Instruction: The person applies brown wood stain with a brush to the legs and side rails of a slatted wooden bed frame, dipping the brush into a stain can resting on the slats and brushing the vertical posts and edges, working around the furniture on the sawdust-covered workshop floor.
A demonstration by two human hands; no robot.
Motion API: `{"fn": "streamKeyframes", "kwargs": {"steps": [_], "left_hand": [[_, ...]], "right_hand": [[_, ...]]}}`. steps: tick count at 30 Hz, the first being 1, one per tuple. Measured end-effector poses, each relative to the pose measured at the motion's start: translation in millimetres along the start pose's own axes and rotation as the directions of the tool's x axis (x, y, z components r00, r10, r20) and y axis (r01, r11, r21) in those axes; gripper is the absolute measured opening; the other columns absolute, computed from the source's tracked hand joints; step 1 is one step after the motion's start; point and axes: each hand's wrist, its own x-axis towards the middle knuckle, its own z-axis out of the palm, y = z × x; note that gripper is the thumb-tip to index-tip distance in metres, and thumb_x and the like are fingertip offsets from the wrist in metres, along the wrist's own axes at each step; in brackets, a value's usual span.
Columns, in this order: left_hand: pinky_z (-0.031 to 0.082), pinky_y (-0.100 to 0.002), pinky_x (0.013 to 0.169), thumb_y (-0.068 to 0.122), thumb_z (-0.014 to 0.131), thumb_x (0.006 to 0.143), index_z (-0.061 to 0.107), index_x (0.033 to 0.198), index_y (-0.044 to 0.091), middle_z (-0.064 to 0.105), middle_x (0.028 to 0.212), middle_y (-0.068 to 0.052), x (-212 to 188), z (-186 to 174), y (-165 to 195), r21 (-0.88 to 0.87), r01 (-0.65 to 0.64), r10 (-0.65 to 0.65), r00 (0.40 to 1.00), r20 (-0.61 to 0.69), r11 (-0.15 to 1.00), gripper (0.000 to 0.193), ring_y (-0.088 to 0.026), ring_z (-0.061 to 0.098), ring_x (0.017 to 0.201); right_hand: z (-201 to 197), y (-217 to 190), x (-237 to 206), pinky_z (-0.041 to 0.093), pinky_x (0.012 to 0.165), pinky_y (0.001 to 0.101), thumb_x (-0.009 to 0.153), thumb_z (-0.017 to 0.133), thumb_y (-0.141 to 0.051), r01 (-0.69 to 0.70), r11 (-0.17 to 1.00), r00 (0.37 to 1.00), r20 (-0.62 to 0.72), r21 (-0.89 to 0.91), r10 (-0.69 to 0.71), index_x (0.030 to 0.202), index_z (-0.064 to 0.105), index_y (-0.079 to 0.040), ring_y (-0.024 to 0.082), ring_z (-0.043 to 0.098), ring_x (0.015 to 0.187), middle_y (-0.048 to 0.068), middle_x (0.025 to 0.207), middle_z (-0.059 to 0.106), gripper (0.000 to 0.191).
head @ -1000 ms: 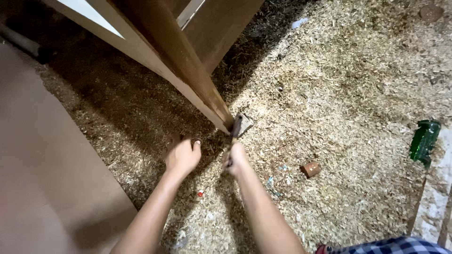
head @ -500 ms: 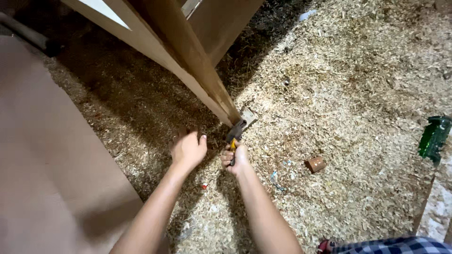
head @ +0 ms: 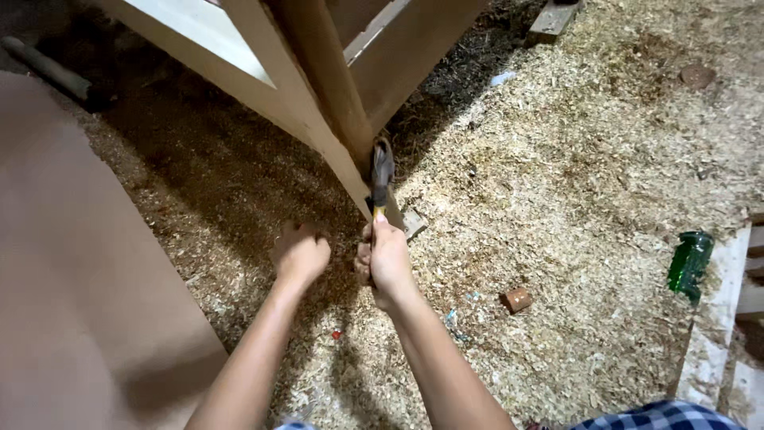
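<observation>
Hammer [head: 381, 171] in right hand [head: 387, 259], head against wooden frame [head: 318, 95] just beyond. Left hand [head: 300, 255] beside it on sawdust floor [head: 573, 183]. Board [head: 72, 279] left; bottle [head: 689, 264] far right.

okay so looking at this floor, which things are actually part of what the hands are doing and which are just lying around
In use:
right hand gripping the hammer
wooden frame that the hammer head meets
left hand, fisted on the sawdust beside it

Lying about:
green bottle
small brown cylinder
flat brown board
wood offcut
</observation>
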Motion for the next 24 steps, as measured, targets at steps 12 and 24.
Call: {"fn": "streamKeyframes", "kwargs": {"steps": [12, 24], "left_hand": [[0.047, -0.056, 0.105, 0.037, 0.059, 0.091, 0.058, 0.141, 0.016, 0.051, 0.141, -0.019, 4, 7, 3, 0.017, 0.063, -0.064, 0.996, 0.057, 0.998, 0.054, -0.037, 0.057, 0.126], [0.047, -0.053, 0.105, 0.035, 0.060, 0.091, 0.065, 0.132, 0.025, 0.050, 0.142, -0.014, 2, 3, 8, -0.011, 0.031, -0.030, 0.995, 0.091, 0.999, 0.043, -0.034, 0.061, 0.121]], "right_hand": [[-38, 33, 41, 0.031, 0.039, 0.0261, 0.112, 0.037, -0.032, -0.006, 0.984, 0.983, -0.184, -0.177, -0.027, 0.089, 0.053, -0.011, 0.009, 0.036, 0.045, -0.005, 0.061, 0.047, 0.035], [-52, -7, 15, 0.028, 0.032, 0.0302, 0.110, 0.032, -0.039, -0.095, 0.918, 0.992, -0.116, -0.385, 0.054, 0.086, 0.045, -0.007, 0.014, 0.032, 0.038, -0.001, 0.054, 0.042, 0.042]]}}
